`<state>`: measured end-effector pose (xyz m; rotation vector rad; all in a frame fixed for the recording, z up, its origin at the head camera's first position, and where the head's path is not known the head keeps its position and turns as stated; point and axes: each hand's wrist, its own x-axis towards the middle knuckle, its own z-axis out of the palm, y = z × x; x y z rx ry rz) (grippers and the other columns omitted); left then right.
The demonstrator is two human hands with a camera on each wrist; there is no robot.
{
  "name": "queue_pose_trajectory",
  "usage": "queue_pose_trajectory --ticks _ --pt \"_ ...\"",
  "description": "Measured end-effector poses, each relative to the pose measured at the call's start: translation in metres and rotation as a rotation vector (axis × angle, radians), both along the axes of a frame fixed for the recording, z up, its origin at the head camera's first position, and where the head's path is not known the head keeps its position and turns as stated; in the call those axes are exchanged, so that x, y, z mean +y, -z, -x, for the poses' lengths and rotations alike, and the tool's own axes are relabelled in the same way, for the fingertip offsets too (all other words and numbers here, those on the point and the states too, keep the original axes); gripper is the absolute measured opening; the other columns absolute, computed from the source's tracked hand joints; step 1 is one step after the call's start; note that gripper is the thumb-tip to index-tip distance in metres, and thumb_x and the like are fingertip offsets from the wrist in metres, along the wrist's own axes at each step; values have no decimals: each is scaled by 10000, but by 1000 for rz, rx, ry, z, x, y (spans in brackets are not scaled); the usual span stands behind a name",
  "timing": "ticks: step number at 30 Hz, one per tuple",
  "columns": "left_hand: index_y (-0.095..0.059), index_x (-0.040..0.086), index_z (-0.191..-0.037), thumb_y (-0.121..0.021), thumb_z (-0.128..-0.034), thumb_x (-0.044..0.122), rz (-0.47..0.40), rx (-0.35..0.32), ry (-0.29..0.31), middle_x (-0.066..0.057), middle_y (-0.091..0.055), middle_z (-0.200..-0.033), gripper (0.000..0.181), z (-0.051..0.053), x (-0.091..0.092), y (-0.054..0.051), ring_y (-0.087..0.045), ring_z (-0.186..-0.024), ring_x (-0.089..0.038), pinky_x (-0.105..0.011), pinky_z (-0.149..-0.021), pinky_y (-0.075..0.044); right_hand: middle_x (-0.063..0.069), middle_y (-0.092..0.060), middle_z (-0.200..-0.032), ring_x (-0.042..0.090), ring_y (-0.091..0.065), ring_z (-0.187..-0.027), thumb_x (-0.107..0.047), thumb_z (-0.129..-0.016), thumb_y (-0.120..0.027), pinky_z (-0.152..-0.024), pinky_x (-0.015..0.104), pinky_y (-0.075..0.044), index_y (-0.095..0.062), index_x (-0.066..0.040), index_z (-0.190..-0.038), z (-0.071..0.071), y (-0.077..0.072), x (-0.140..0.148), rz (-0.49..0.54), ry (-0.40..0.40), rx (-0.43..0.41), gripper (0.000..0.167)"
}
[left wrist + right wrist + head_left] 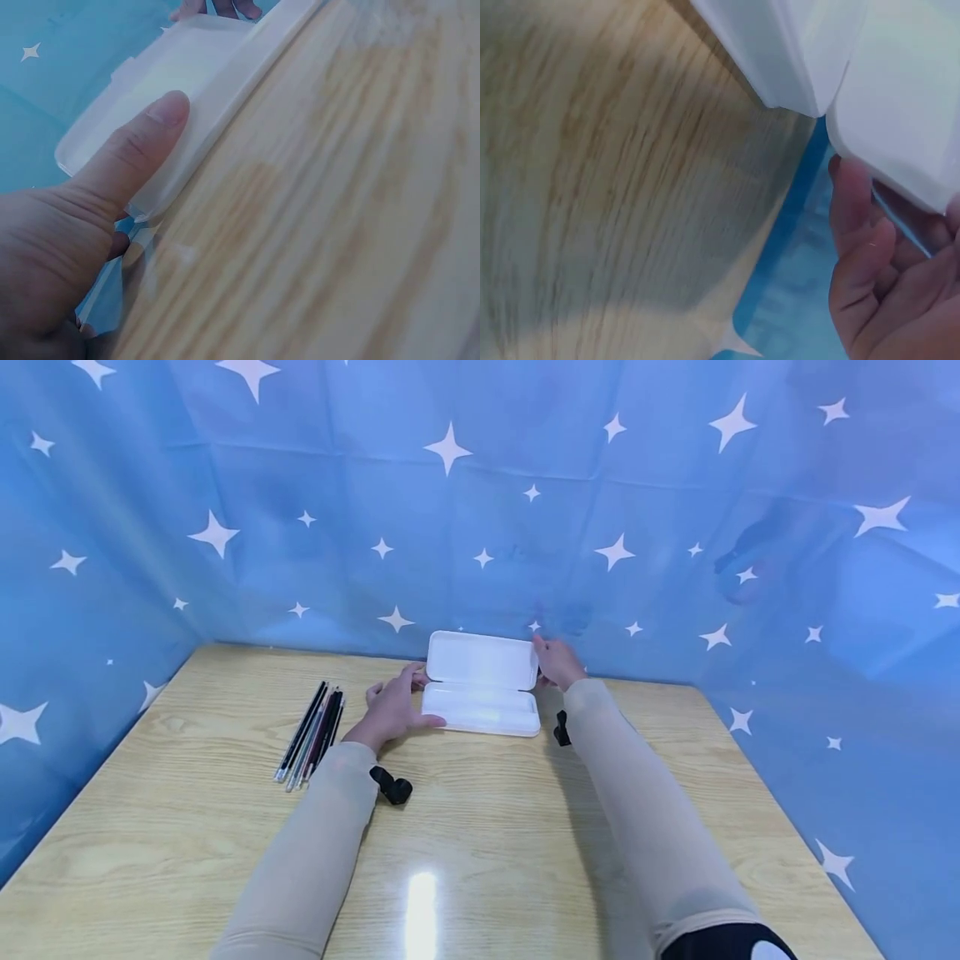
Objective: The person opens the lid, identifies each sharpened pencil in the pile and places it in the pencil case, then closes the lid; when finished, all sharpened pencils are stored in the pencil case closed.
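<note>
A white plastic pencil case (481, 708) lies opened near the table's back edge, its lid (482, 661) raised and leaning back toward the curtain. My left hand (393, 704) grips the case's left end. In the left wrist view the thumb (142, 142) lies across the near part, and the other fingers are mostly hidden behind. At the lid's right edge my right hand (558, 662) holds on. From the right wrist view, its curled fingers (853, 187) reach behind the lid (900, 97). Inside the case, in the head view, only white plastic shows.
A bundle of several dark and grey pencils (313, 735) lies left of my left forearm. The wooden table (480, 827) ends at the back against a blue curtain (480, 510) with white stars. Black wrist devices (392, 787) stick out from the sleeves.
</note>
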<state>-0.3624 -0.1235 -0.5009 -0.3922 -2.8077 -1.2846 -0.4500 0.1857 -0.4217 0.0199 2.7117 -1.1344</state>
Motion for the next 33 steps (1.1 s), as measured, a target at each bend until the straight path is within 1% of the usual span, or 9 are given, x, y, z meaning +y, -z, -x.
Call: queue_pose_trajectory --ticks 4,9,12,17,21,25,27,30,33 --pt "-272 151 -1588 -908 -722 493 -2 4 -5 7 -584 -1337 1128 0 1 1 -516 -1310 -242 -612 -1135 -70 265 -590 -917 401 -626 -783 -527 -1092 -263 -735 526 -494 -572 -56 -1280 7 3 -1 -24 28 -37 594" --pt "-272 143 -1588 -907 -722 496 4 2 -5 15 -581 -1357 1131 2 4 0 -511 -1318 -232 -609 -1140 -71 208 -623 -907 351 -642 -784 -532 -1092 -242 -773 462 -508 -511 -70 -1451 12 2 1 -143 19 -35 644" --pt "-274 145 -1586 -903 -728 498 5 0 -5 15 -574 -1365 1121 3 4 0 -507 -1319 -230 -606 -1147 -65 200 -651 -888 320 -632 -755 -548 -1087 -236 -790 425 -496 -565 -68 -1370 13 2 2 -178 17 -30 647" --pt "-275 154 -1587 -896 -728 514 4 -12 -2 2 -571 -1372 1119 2 0 0 -503 -1324 -233 -608 -1150 -57 201 -633 -854 324 -572 -697 -591 -1065 -274 -690 423 -464 -590 -51 -1042 11 3 3 -108 40 -40 626" --pt "-253 160 -1602 -901 -717 523 8 -15 -10 7 -574 -1379 1155 1 1 1 -497 -1335 -233 -606 -1150 -53 218 -667 -993 385 -627 -831 -592 -1061 -312 -722 468 -500 -604 -42 -1157 0 2 10 -18 31 -32 630" --pt "-238 149 -1610 -900 -717 526 12 -9 -11 -1 -577 -1388 1174 0 2 2 -494 -1343 -240 -605 -1149 -56 229 -661 -1070 363 -632 -893 -587 -1063 -314 -793 466 -511 -535 3 -1332 -19 4 23 57 -41 -65 685" --pt "-232 148 -1613 -893 -724 531 17 -9 -3 -5 -575 -1393 1172 -1 1 2 -493 -1345 -242 -608 -1146 -60 260 -591 -946 387 -533 -763 -562 -1073 -318 -745 464 -476 -526 91 -1272 -29 6 28 53 -109 -93 714" --pt "-229 146 -1613 -889 -733 527 20 -11 8 -15 -573 -1396 1164 -2 1 0 -493 -1346 -246 -618 -1139 -64 283 -585 -1139 426 -565 -982 -508 -1091 -347 -897 508 -479 -515 94 -1355 -47 6 34 -65 -242 -100 679" --pt "-231 135 -1609 -886 -747 508 18 -8 12 -27 -573 -1403 1146 -4 1 -3 -495 -1346 -253 -628 -1138 -61 262 -491 -1442 429 -463 -1335 -452 -1080 -453 -1110 560 -377 -389 -2 -1535 -62 6 34 -155 -357 -110 644"
